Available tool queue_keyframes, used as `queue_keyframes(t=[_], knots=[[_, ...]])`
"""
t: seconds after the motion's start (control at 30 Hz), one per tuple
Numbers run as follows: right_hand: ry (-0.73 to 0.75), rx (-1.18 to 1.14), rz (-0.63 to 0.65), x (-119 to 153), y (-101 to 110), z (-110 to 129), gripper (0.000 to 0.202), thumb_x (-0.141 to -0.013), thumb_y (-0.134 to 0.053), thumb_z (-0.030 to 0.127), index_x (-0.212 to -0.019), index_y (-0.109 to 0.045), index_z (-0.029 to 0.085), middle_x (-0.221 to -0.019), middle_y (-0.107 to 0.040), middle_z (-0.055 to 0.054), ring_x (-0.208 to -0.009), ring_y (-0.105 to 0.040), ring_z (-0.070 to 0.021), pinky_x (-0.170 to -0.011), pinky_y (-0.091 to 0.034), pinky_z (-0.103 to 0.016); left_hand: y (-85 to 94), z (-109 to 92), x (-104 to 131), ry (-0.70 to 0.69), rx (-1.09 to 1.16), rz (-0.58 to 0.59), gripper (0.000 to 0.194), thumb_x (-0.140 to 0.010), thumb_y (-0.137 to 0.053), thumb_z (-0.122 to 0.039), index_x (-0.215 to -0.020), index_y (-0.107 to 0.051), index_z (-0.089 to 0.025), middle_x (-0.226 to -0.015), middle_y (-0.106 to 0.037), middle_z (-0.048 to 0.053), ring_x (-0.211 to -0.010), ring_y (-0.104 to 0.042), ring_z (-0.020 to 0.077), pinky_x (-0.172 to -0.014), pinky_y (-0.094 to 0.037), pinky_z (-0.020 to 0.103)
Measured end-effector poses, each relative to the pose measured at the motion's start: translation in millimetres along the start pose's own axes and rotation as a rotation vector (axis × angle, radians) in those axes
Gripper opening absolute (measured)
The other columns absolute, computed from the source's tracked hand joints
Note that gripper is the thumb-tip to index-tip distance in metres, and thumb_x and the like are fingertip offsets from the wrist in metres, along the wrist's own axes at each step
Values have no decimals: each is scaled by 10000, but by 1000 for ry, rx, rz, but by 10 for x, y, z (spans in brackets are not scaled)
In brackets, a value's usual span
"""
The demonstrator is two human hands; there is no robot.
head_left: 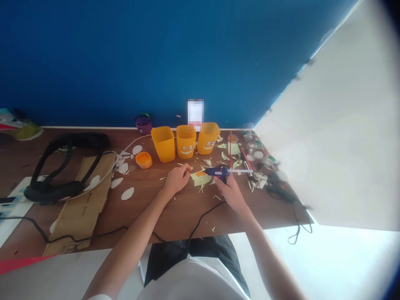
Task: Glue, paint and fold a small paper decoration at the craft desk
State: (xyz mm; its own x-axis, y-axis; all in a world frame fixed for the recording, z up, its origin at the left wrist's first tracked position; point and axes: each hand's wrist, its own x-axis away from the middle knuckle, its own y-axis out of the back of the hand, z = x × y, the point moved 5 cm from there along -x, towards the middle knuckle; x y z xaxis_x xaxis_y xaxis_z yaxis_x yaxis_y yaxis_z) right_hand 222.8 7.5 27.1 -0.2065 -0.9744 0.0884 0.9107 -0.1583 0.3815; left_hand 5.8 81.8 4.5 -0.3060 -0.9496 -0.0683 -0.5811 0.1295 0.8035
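My right hand (231, 192) grips a dark blue hot glue gun (218, 171), its nozzle pointing left and a long white glue stick (240, 171) poking out of its rear. Below the nozzle lies a pale yellow-green paper scrap (200, 180) with an orange patch on it. My left hand (177, 180) is closed just left of that scrap, its fingertips pinched together; whatever they hold is too small to make out. Behind the hands stand three yellow cups: a plain cup (164, 145), a middle cup (186, 141) and a right cup (208, 137), the last two bearing smiling faces.
An open orange paint pot (143, 160) sits at left near white petal-shaped cutouts (127, 193). Further left are a black strap frame (67, 192) and cardboard (86, 208). A black cord (203, 216) crosses the table's front. Paper scraps and clutter lie right, beside another black tool (279, 189).
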Motion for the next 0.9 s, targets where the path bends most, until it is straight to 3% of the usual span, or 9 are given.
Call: queue_keyframes(t=[0.47,0.9], knots=[[37,73,84,-1,-37,67,283,-883,-537,471,-1014,-495,225,-764,-664,-12,-649,-581,-185,-617,-442,-306,-3,-12,2,4,-15,14,183,-876,-448,-207,-966,-597,-263,-739,-664,-7,-710,-620,197,-630,-373,281],[-10,14,145,12,-154,34,260,-876,-537,470,-948,-450,236,-640,-537,51,-551,-490,-141,-535,-391,-262,8,-34,3,2,-13,19,199,-870,-447,-205,-974,-606,-262,-751,-673,0,-728,-627,203,-645,-384,281]])
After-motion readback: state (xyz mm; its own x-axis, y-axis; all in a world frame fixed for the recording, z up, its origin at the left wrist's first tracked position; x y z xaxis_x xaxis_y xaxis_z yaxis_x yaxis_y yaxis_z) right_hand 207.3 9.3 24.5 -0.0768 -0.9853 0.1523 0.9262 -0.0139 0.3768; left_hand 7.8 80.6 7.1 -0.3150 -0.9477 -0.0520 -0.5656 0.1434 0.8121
